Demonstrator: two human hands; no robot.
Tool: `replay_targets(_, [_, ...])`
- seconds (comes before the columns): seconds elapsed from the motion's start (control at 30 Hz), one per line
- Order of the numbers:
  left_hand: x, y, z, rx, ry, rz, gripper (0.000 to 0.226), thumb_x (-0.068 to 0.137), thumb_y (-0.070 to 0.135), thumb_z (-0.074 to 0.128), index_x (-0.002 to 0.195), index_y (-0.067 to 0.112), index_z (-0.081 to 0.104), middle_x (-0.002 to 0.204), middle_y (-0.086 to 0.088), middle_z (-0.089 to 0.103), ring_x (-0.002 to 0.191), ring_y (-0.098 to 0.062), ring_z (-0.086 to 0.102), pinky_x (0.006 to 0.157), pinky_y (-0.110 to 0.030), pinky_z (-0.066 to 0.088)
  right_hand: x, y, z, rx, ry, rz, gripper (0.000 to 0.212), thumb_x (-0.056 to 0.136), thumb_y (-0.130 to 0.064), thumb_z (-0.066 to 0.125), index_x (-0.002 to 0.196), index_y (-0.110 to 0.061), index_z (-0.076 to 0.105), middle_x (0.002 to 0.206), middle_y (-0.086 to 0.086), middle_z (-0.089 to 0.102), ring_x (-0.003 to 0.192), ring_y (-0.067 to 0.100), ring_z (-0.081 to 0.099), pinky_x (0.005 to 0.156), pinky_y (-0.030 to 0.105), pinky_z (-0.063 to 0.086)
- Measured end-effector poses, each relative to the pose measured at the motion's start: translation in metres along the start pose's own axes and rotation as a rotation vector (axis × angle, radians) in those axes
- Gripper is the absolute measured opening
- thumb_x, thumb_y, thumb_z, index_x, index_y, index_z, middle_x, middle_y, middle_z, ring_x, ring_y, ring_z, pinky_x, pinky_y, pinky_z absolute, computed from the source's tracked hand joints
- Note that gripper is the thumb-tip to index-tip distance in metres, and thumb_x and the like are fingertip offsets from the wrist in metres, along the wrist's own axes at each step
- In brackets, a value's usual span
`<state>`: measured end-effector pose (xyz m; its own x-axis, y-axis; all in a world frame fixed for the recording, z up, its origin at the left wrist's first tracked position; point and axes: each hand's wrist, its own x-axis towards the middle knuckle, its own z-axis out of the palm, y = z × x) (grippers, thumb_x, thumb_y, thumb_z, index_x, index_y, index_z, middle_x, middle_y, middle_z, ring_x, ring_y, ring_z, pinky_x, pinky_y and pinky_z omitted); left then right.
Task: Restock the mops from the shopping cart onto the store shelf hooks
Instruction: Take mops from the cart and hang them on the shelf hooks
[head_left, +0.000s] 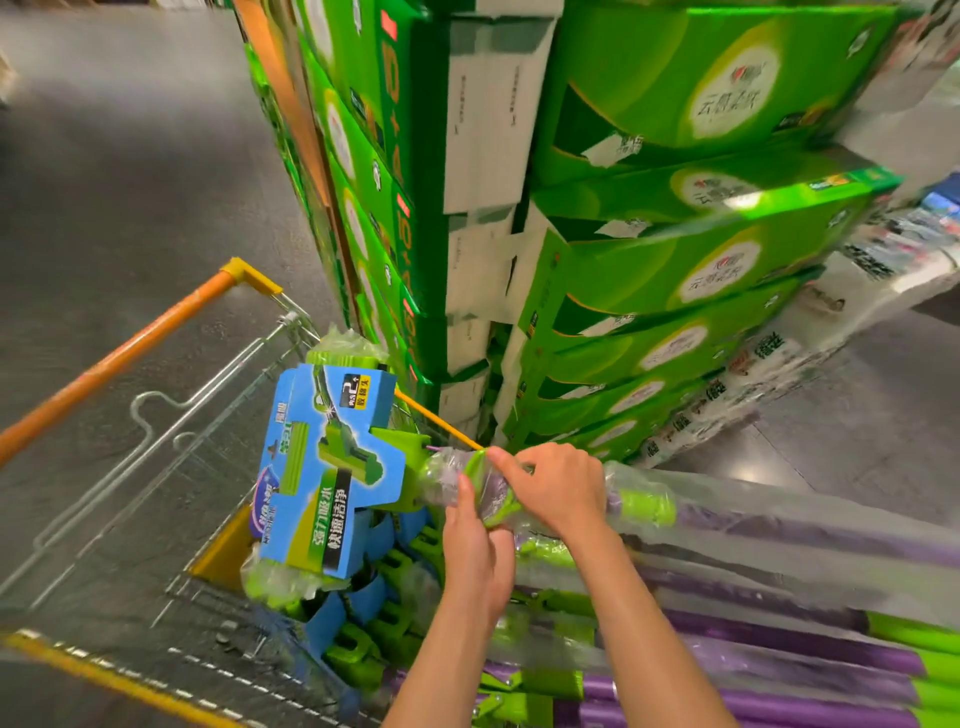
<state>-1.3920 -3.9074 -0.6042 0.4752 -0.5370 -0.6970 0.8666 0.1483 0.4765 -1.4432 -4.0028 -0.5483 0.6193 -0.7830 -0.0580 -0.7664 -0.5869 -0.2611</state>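
Mop handles (810, 670) cut off at right edge, green boxes (675, 104) motion-blurred

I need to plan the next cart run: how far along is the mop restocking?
Done: nothing shows as hung; no shelf hooks are in view. In hand: the left hand and right hand both grip one plastic-wrapped mop near its head, held above the shopping cart. Left: more wrapped mops lie in the cart, so most of the job seems to remain.

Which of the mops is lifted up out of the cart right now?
The mop with the blue card sleeve, gripped by both hands, raised above the others lying in the cart.
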Motion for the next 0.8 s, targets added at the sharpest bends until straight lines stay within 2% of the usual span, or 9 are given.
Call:
replay_targets(0.03, [-0.013,0.005,0.004,-0.03,-0.033,0.005,0.088,0.074,0.067,0.074,0.144,0.019,0.052,0.142,-0.004,0.059,0.123,-0.021,0.062,0.11,-0.045,0.045,-0.005,-0.003,-0.009,-0.008,0.018,-0.007,0.075,0.091,-0.078,0.028,0.054,-0.017,0.053,0.054,0.0,0.053,0.066,0.025,0.061,0.057,0.029,0.041])
replay_targets(0.07, [-0.025,0.01,0.01,-0.048,-0.072,0.02,0.075,0.084,0.06,0.067,0.143,0.015,0.053,0.138,-0.008,0.062,0.125,-0.023,0.062,0.113,-0.047,0.042,-0.01,-0.006,-0.017,-0.01,0.035,-0.017,0.075,0.092,-0.078,0.028,0.054,-0.018,0.053,0.053,0.0,0.053,0.064,0.024,0.06,0.056,0.028,0.041])
replay_targets(0.13, [-0.05,0.019,0.018,-0.093,-0.121,0.055,0.052,0.102,0.044,0.046,0.138,0.009,0.057,0.131,-0.014,0.066,0.124,-0.026,0.061,0.113,-0.048,0.041,-0.021,-0.012,-0.036,-0.009,0.077,-0.032,0.074,0.092,-0.077,0.029,0.049,-0.02,0.048,0.051,0.0,0.05,0.061,0.023,0.057,0.052,0.027,0.035])
replay_targets(0.2, [-0.077,0.026,0.024,-0.134,-0.177,0.049,0.048,0.107,0.038,0.038,0.131,0.005,0.062,0.128,-0.018,0.067,0.122,-0.028,0.061,0.112,-0.048,0.041,-0.034,-0.018,-0.056,-0.017,0.118,-0.036,0.075,0.092,-0.077,0.029,0.05,-0.018,0.049,0.049,0.0,0.048,0.057,0.021,0.053,0.049,0.026,0.028])
replay_targets(0.27, [-0.103,0.032,0.027,-0.143,-0.226,0.053,0.048,0.108,0.037,0.035,0.124,0.004,0.065,0.125,-0.018,0.068,0.12,-0.029,0.062,0.11,-0.047,0.043,-0.05,-0.023,-0.074,-0.016,0.17,-0.038,0.077,0.093,-0.077,0.028,0.05,-0.015,0.047,0.047,0.0,0.045,0.053,0.02,0.051,0.048,0.026,0.028])
replay_targets(0.43, [-0.157,0.033,0.028,-0.119,-0.268,0.109,0.048,0.108,0.036,0.037,0.128,0.003,0.064,0.128,-0.019,0.067,0.119,-0.027,0.063,0.104,-0.042,0.048,-0.095,-0.029,-0.106,0.021,0.27,-0.039,0.081,0.09,-0.079,0.021,0.047,-0.014,0.041,0.043,-0.002,0.039,0.042,0.013,0.043,0.047,0.025,0.037])
replay_targets(0.6, [-0.209,0.025,0.029,-0.01,-0.293,0.152,0.048,0.104,0.039,0.046,0.136,0.005,0.058,0.129,-0.016,0.067,0.12,-0.024,0.063,0.104,-0.042,0.049,-0.147,-0.025,-0.134,0.09,0.375,0.002,0.079,0.092,-0.077,0.03,0.047,-0.013,0.036,0.044,0.0,0.037,0.043,0.013,0.037,0.046,0.029,0.019])
replay_targets(0.73, [-0.246,0.019,0.033,0.07,-0.302,0.16,0.056,0.1,0.044,0.052,0.147,0.012,0.046,0.137,-0.011,0.063,0.128,-0.024,0.058,0.108,-0.041,0.045,-0.181,-0.02,-0.152,0.179,0.481,0.046,0.077,0.087,-0.077,0.03,0.047,-0.011,0.036,0.044,0.002,0.037,0.044,0.016,0.038,0.046,0.031,0.02])
replay_targets(0.8, [-0.266,0.017,0.036,0.092,-0.353,0.185,0.048,0.099,0.042,0.053,0.136,0.011,0.054,0.128,-0.011,0.067,0.116,-0.024,0.065,0.103,-0.043,0.047,-0.196,-0.018,-0.162,0.244,0.536,0.069,0.078,0.086,-0.078,0.031,0.047,-0.01,0.039,0.043,0.002,0.036,0.043,0.016,0.037,0.046,0.034,0.026])
